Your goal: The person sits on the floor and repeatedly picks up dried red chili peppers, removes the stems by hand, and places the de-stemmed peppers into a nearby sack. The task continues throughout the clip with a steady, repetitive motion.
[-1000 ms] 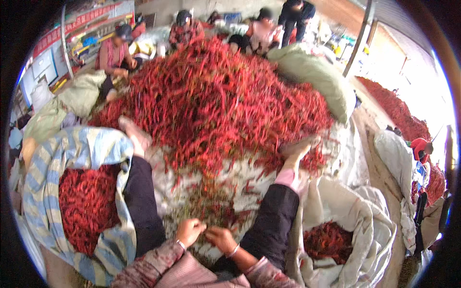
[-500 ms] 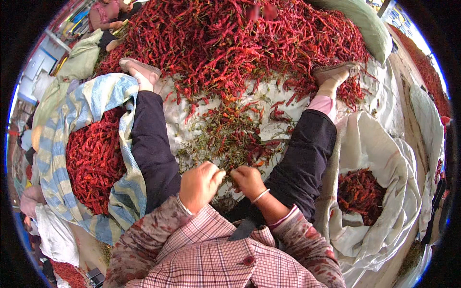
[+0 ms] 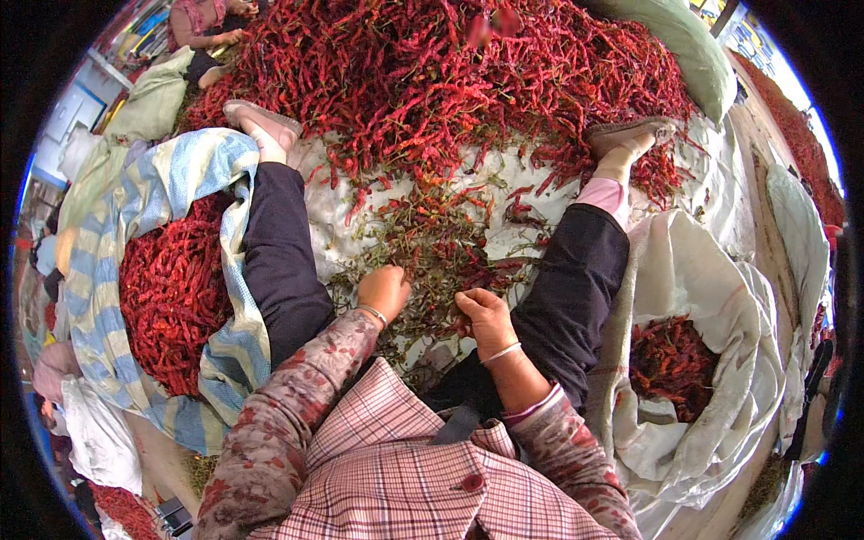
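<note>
Between my outstretched legs lies a loose patch of dried red chillies and greenish stems [image 3: 432, 243] on a white sheet [image 3: 346, 211]. My left hand [image 3: 384, 292] is over the near left part of this patch, its fingers curled closed and partly hidden behind the knuckles. To the right, a short gap apart, my right hand [image 3: 484, 317] has thumb and fingers pinched together. Whatever sits in either grip is too small or hidden to name. Beyond my feet rises a big heap of dried red chillies [image 3: 432, 81].
At my left stands a blue-and-white striped sack [image 3: 99, 297] with red chillies inside. A white sack [image 3: 747, 378] on my right holds darker chillies. Full pale green sacks [image 3: 688, 58] edge the heap. Another person [image 3: 202, 27] sits at the far left.
My two hands, close together before, have moved apart. The left went forward and slightly right; the right shifted right and stayed near the same height.
</note>
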{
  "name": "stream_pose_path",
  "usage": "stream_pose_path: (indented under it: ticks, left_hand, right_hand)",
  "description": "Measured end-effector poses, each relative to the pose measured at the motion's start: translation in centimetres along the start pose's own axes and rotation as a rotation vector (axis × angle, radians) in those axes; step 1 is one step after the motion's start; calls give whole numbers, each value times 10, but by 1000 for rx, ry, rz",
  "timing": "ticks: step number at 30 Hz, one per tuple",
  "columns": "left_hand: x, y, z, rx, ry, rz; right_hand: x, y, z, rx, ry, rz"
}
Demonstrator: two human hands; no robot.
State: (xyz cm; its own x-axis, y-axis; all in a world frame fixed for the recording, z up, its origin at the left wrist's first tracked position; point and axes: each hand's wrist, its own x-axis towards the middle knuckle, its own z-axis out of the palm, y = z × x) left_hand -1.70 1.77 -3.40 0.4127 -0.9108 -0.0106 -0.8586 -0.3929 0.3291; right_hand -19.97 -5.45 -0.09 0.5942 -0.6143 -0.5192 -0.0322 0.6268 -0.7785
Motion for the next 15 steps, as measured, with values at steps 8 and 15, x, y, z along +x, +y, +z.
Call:
stream_pose_path:
  ticks: [8,15]
  left_hand:
    - [-26,-19,-46,-321,-154,-71]
    - [-11,4,-40,-69,-32,75]
  right_hand:
    - [2,6,-4,-22,37,9]
    - [-3,3,-2,-8,22,19]
